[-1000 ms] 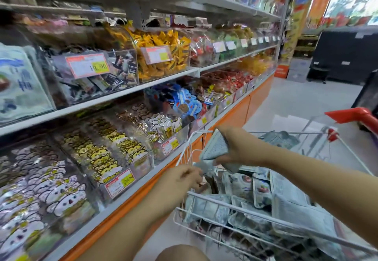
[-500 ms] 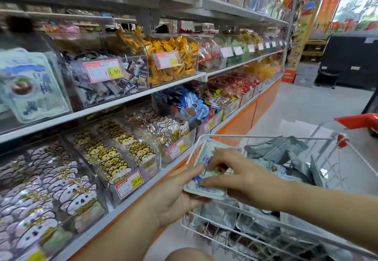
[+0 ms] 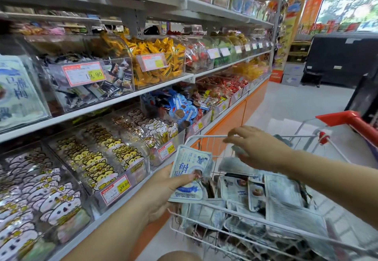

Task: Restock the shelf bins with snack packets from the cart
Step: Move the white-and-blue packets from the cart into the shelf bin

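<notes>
Your left hand (image 3: pixel 163 191) grips a pale-blue plum packet (image 3: pixel 190 168) at lower centre; your right hand (image 3: pixel 257 150), loosely open, hovers over the cart (image 3: pixel 206 136). Gathering step, likely; next, reach the matching bin (image 3: pixel 18 97), far left.

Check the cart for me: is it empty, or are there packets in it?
Not empty: blue-and-white packets lie piled in the cart; the left hand holds another at its rim.

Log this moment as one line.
left hand: holds pale blue-and-white snack packet | right hand: over white wire cart, grip unclear | stage: packet not shelved
</notes>
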A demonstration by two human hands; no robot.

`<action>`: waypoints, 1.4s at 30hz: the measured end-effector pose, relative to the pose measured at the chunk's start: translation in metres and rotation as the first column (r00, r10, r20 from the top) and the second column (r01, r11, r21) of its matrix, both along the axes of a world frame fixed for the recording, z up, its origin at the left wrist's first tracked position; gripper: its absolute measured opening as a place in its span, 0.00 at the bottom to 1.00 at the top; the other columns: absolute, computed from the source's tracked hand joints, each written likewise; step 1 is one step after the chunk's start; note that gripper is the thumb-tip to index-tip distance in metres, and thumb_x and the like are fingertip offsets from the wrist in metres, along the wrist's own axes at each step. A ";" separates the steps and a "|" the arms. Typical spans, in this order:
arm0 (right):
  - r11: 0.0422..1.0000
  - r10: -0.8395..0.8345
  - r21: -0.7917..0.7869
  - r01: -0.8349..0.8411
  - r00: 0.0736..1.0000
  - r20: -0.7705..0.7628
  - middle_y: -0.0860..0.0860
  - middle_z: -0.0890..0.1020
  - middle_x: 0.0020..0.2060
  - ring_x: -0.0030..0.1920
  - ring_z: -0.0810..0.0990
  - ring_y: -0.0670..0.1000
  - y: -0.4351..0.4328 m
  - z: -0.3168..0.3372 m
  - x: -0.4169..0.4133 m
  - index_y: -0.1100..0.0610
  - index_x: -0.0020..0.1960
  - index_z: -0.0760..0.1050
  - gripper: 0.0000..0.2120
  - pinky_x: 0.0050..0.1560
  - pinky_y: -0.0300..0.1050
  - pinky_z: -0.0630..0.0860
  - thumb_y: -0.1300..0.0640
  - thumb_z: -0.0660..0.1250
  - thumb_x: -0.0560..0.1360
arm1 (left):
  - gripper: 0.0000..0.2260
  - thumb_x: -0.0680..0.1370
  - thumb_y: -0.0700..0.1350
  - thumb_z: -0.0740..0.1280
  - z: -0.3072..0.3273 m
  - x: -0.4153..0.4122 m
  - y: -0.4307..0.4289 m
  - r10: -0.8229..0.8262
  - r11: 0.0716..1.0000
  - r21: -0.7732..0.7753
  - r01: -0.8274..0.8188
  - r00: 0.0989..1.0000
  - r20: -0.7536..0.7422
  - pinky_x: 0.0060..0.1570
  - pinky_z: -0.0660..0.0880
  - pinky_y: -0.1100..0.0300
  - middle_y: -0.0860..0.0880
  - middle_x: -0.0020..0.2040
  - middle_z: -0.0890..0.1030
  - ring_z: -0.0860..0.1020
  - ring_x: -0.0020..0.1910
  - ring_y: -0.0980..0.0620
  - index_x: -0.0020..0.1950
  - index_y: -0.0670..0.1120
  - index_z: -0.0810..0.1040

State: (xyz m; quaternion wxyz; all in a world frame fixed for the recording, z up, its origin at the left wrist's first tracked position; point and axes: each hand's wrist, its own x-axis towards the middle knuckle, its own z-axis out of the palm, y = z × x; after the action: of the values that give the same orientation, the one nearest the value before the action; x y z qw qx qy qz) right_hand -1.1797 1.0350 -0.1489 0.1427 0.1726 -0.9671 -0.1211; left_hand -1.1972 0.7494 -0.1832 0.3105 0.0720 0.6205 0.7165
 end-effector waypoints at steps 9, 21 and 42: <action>0.814 -0.528 0.338 0.473 0.845 0.089 0.51 0.73 0.63 0.58 0.77 0.52 0.069 -0.031 -0.027 0.52 0.71 0.66 0.23 0.57 0.47 0.74 0.60 0.62 0.76 | 0.16 0.78 0.32 0.67 0.002 -0.002 0.001 -0.065 0.996 -0.057 0.066 0.998 0.019 0.52 0.79 0.50 0.40 0.54 0.85 0.84 0.45 0.45 0.64 0.45 0.77; 0.779 -0.542 0.379 0.500 0.840 0.004 0.50 0.76 0.60 0.59 0.74 0.53 0.071 -0.044 -0.036 0.52 0.64 0.73 0.13 0.54 0.46 0.72 0.57 0.59 0.80 | 0.21 0.73 0.35 0.76 0.006 -0.010 -0.012 -0.030 0.966 -0.254 -0.036 0.968 -0.251 0.50 0.82 0.52 0.49 0.48 0.87 0.86 0.45 0.47 0.62 0.48 0.76; 0.873 0.323 -0.224 -0.433 0.858 -0.398 0.53 0.80 0.55 0.44 0.83 0.55 -0.031 0.008 -0.012 0.54 0.53 0.82 0.11 0.37 0.48 0.80 0.59 0.60 0.80 | 0.11 0.78 0.34 0.68 0.011 -0.029 -0.068 0.385 0.908 0.130 -0.399 0.915 0.117 0.37 0.84 0.51 0.37 0.50 0.86 0.86 0.40 0.44 0.61 0.39 0.78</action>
State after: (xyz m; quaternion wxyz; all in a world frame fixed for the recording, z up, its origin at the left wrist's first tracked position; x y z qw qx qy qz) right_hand -1.1918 1.0042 -0.1413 0.3578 0.3126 -0.8793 0.0322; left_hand -1.2263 0.6814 -0.1719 0.1811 -0.0627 0.5518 0.8117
